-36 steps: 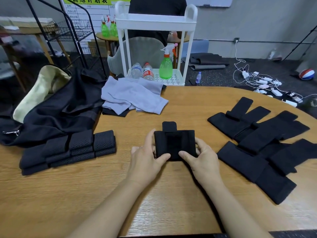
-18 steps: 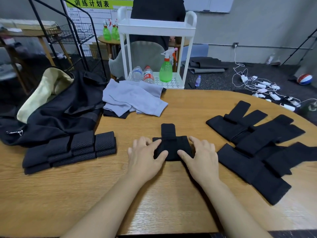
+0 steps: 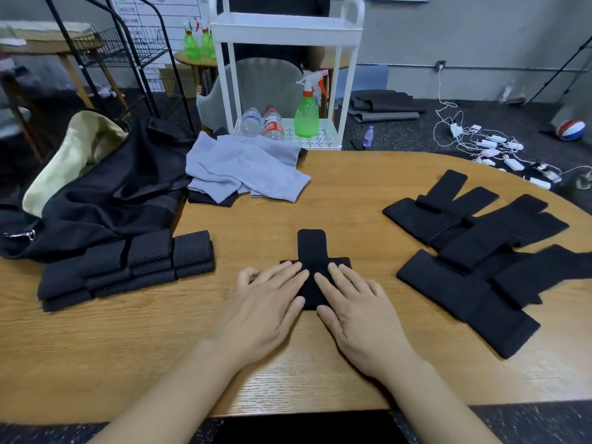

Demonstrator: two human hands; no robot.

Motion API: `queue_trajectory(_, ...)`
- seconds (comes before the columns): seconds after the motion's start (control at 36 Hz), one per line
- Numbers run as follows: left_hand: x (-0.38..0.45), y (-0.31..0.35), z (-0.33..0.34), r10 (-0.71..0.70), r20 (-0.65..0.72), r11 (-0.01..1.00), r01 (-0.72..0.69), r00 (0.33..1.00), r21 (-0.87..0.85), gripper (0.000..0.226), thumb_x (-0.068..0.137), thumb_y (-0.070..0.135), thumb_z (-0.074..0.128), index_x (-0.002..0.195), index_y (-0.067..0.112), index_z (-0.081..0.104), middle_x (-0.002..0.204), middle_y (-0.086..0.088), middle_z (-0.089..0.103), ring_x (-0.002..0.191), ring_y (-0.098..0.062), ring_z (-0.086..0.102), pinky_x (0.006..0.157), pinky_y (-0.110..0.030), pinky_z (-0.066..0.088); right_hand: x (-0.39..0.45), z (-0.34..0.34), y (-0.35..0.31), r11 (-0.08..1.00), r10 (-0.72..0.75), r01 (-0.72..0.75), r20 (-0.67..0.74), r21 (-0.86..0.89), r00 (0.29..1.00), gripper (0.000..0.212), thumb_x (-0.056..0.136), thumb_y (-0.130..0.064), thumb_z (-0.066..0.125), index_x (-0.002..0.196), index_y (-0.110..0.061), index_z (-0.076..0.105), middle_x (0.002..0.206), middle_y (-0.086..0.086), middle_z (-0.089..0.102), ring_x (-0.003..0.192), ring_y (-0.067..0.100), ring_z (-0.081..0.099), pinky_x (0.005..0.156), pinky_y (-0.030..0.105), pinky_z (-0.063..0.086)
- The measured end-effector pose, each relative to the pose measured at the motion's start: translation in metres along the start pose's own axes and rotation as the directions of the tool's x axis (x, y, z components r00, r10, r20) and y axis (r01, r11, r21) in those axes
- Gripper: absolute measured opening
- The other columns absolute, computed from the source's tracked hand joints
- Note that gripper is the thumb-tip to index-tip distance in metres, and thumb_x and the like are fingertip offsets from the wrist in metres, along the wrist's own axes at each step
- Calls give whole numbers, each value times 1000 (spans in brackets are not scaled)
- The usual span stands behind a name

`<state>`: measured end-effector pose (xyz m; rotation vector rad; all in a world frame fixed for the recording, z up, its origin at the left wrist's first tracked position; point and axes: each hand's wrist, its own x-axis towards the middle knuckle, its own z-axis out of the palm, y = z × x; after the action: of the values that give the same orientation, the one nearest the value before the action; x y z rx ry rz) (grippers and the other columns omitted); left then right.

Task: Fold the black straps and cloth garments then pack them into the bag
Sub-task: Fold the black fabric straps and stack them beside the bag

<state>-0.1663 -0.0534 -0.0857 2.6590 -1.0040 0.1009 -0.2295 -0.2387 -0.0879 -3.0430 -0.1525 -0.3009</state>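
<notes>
On the table (image 3: 320,193), both flat hands (left (image 3: 266,302), right (image 3: 352,309)) press the folded strap (image 3: 311,251), fingers straight.

Most of the folded black strap (image 3: 311,251) hidden under the left hand (image 3: 267,304) and the right hand (image 3: 354,310); only its upright tab and a bit of each side showing. Both forearms cut off by the bottom edge. Black bag (image 3: 105,200) cut off at the left edge, inside too dark to see. Something black tucked under the grey cloth (image 3: 243,169), only small bits poking out. Pile of flat black straps (image 3: 474,261) running past the right edge, lower ones covered by upper ones. Tabletop (image 3: 128,354) cut off left and right. Wall chart (image 3: 153,24) too blurry to read. Seated person behind the white cart (image 3: 286,27) mostly hidden. Bottle labels too small to read.
</notes>
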Motion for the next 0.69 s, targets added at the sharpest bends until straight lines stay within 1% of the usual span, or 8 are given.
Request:
queue_trajectory(0.11,-18,2,-2,32,-10,999,-32,999,-13,52,103,48,22,145,29,45,152,14,39,142,-4,28,104,-29,11,-15,-1,-6,1000,0,0,9,-3,1000,53,98,-44,29,131,-19,61,136,7,58,126,23,55,89,37,51)
queue_trajectory(0.25,-28,4,-3,61,-1,998,-61,998,-14,50,104,49,25,145,31,45,151,15,40,141,-3,28,105,-33,14,-27,-4,-11,999,3,-4,25,37,1000,63,103,-48,12,132,-19,60,138,7,57,128,24,53,91,39,49)
queue_trajectory(0.39,-26,1,-6,72,5,997,-72,997,-42,52,101,52,25,144,32,46,150,16,42,139,-4,30,104,-32,12,-20,-15,-14,996,28,-32,40,83,999,55,95,-51,29,128,-23,63,135,3,58,126,22,54,92,41,44)
queue_trajectory(0.47,-22,1,-7,61,5,996,-61,998,-71,56,98,55,23,144,32,45,148,16,41,138,-3,27,104,-31,10,-3,-34,-12,981,59,-82,131,176,990,58,94,-58,23,133,-31,57,141,-8,51,131,13,41,102,37,26)
queue_trajectory(0.5,-22,1,-7,59,2,995,-59,998,-79,57,98,56,23,144,32,45,148,16,41,137,-3,27,104,-32,10,3,-37,-9,966,77,-107,132,236,988,49,96,-55,32,131,-32,58,137,-11,53,128,12,42,103,35,26)
queue_trajectory(0.56,-22,2,-6,55,-3,994,-55,998,-90,56,98,56,22,144,32,45,147,16,41,137,-4,27,105,-34,13,20,-40,-1,894,159,-174,70,412,985,35,97,-41,50,128,-29,61,129,-10,61,123,13,50,105,42,33)
queue_trajectory(0.61,-22,1,-5,57,-6,993,-57,998,-98,55,100,55,22,144,31,46,147,15,41,137,-5,28,106,-38,18,40,-37,6,825,258,-245,46,510,965,43,93,-32,59,135,-24,56,132,-7,60,124,16,51,105,46,38)
queue_trajectory(0.69,-24,0,-4,67,-7,993,-67,998,-93,53,103,53,20,144,30,46,149,16,39,137,-5,29,106,-39,19,67,-32,12,756,302,-342,166,559,939,62,90,-28,64,147,-24,39,142,-3,51,131,18,45,109,45,36)
